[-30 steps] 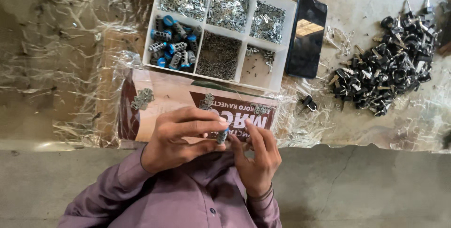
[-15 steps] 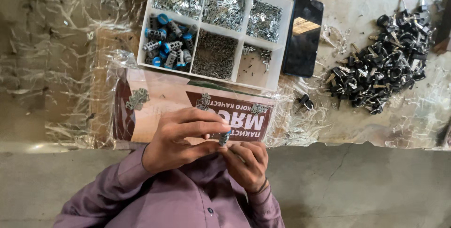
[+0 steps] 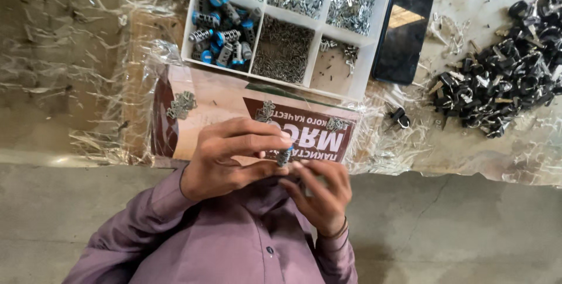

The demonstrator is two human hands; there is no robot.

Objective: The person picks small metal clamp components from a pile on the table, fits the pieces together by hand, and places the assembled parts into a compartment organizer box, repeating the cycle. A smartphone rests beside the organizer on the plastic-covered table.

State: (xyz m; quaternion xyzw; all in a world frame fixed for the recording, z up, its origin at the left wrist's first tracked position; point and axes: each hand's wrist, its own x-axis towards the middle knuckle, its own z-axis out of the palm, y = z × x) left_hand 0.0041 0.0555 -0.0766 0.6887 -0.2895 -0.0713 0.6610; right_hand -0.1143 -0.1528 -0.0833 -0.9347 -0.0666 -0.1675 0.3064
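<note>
Metal, small and grey with a blue end, the cylinder part sits pinched between the fingertips of both hands, close to the person's chest. The left hand curls over it from above, its fingers closed together on the part's upper end. The right hand meets it from below, fingers bent and touching the part's lower end; whether it truly grips or only steadies the part cannot be told.

Just beyond the hands lies a flat printed cardboard sheet under crinkled clear plastic film, with three little clusters of metal pieces resting on it. Past the sheet stands a white compartment tray: its left compartment holds blue-capped cylinders, the middle one a bed of fine dark pins, and the far ones shiny metal bits. A black phone lies just beside the tray's right wall. Well apart to the right, a heap of black parts spreads over the worn table. Purple sleeves fill the near edge.
</note>
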